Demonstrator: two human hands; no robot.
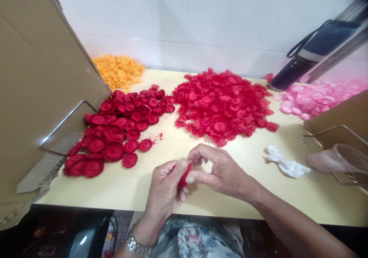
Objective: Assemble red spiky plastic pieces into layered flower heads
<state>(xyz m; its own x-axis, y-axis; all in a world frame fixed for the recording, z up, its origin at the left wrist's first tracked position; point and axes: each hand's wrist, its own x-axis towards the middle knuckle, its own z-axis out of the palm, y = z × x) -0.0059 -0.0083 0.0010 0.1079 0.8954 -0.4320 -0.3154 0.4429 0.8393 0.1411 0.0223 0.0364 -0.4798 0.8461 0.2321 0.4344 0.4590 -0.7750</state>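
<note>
My left hand (166, 187) is closed on a small red frilled flower piece (184, 175), pinching it between thumb and fingers above the table's front part. From the other side, my right hand (220, 170) curls its thumb and fingertips around the same piece; the fingers partly hide it. Just beyond my hands lies a heap of bright red, tooth-edged petal discs (221, 104). A pile of darker red flower heads (115, 131), thicker and layered, spreads to the left.
Orange petals (119, 72) are heaped at the back left, pink petals (322, 95) at the back right. A dark flask (304, 58) stands near the wall. Crumpled white tissue (287, 164) and a plastic cup (339, 158) are at right. A cardboard panel (43, 78) borders the left.
</note>
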